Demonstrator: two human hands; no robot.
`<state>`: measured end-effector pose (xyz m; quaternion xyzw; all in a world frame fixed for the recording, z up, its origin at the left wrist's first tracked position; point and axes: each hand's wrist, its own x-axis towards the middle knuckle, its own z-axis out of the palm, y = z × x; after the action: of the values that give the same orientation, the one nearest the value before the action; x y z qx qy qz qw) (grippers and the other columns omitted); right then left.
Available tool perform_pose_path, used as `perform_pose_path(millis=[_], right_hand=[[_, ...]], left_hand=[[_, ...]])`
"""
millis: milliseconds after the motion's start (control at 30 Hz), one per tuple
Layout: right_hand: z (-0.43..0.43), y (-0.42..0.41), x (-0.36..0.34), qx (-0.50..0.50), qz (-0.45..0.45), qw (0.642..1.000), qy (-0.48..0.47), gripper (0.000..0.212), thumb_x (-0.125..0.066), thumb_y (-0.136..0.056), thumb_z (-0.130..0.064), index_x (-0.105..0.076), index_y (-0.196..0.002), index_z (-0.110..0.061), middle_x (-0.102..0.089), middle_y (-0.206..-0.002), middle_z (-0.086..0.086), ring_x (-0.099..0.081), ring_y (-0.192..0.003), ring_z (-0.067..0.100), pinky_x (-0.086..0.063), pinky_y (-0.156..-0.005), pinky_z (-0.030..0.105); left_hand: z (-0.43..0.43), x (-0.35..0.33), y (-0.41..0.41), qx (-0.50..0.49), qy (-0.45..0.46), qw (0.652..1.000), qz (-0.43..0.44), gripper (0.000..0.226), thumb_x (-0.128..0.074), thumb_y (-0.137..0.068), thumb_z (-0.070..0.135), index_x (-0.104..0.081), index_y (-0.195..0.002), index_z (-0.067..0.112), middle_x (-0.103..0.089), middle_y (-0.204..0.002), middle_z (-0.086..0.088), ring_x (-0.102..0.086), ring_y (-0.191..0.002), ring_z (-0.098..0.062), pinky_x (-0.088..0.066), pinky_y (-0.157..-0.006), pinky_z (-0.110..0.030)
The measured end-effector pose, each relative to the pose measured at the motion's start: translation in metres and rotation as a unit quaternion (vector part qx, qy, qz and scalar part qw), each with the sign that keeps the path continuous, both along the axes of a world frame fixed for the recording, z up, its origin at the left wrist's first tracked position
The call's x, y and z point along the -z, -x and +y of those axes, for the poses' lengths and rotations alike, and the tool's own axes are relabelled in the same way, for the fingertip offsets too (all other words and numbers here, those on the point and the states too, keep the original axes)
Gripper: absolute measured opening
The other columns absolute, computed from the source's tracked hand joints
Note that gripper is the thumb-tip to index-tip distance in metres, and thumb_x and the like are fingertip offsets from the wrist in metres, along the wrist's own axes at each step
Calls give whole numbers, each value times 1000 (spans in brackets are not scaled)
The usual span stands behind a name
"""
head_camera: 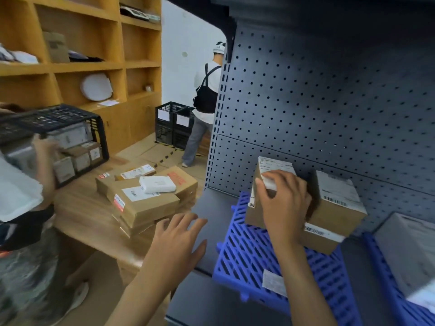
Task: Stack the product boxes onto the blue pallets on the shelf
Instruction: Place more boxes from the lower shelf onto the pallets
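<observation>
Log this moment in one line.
right hand: grips labelled brown cardboard box on blue slatted plastic pallet | left hand: open, holds nothing

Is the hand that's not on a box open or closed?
Open: the left hand has its fingers spread straight and holds nothing, while the right hand grips a box.

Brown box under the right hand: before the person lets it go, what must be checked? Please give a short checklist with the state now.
1. Right hand grips the brown box from above: ok.
2. Box stands over the blue pallet, not on the bare shelf: ok.
3. Box bottom lies flat on the pallet: cannot tell, the wrist hides part of it.
4. Box sits against the neighbouring boxes: cannot tell, the hand covers the gap.
5. Left hand is free for the next box: ok, open and empty.
</observation>
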<state>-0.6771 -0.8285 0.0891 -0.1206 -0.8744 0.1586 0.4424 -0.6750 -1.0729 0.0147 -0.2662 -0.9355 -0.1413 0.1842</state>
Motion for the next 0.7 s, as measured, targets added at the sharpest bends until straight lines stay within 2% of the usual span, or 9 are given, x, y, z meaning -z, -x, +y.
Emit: perform_pose_path(millis=[100,267,333,400,500,600,700], right_hand=[[-3,10,-4,23,-17,1000,-11,26,-64,-95,-51,-71,-109,-31,-66,-119,-10,-53,-116,25,-47,-89,53],[-6,12,-9,47,-74,995,-36,29,-65,-95,-45,-67,-120,-30,-59,-131,-5,-49,-126,26,-38,-104,65],[-9,-4,-11,56,-66,996,-34,32,-67,-95,-38,-65,-125,-28,-55,-136,-2,-46,-130,25,-38,-106,64],[-15,-29,-11,50,-52,996,-45,32,-66,-96,-32,-65,-127,-25,-55,-135,0,-46,-130,24,-41,-107,57],[-25,-74,-2,62,-62,995,-53,29,-66,-96,-29,-66,-124,-21,-58,-131,-1,-51,-125,24,-46,-103,50],[-29,-118,17,85,-88,991,-49,25,-63,-98,-31,-68,-121,-21,-61,-129,0,-57,-119,28,-50,-95,52],[-28,-161,38,94,-125,987,-25,22,-66,-95,-28,-68,-116,-22,-64,-125,-1,-60,-111,28,-53,-88,50]], left_hand=[[-8,-2,10,26,-5,1000,5,43,-48,-91,51,-58,-129,33,-62,-127,9,-60,-118,-19,-52,-90,-45],[-19,-5,20,79,-10,997,8,43,-45,-87,50,-62,-123,33,-63,-123,8,-64,-109,-22,-53,-81,-44],[-21,-4,20,104,-12,995,9,41,-48,-86,49,-61,-122,33,-62,-122,7,-64,-107,-21,-53,-79,-43],[-20,-3,18,127,-16,992,9,39,-53,-83,46,-60,-120,34,-62,-120,8,-64,-105,-20,-52,-77,-41],[-13,2,9,164,-23,986,5,37,-49,-83,46,-61,-115,34,-63,-117,9,-64,-103,-20,-50,-76,-39],[-6,9,-6,201,-30,979,-11,36,-47,-86,47,-62,-116,33,-64,-116,8,-64,-103,-21,-52,-79,-40],[4,16,-23,221,-30,975,-18,35,-70,-84,44,-63,-117,32,-65,-118,7,-66,-104,-22,-54,-79,-43]])
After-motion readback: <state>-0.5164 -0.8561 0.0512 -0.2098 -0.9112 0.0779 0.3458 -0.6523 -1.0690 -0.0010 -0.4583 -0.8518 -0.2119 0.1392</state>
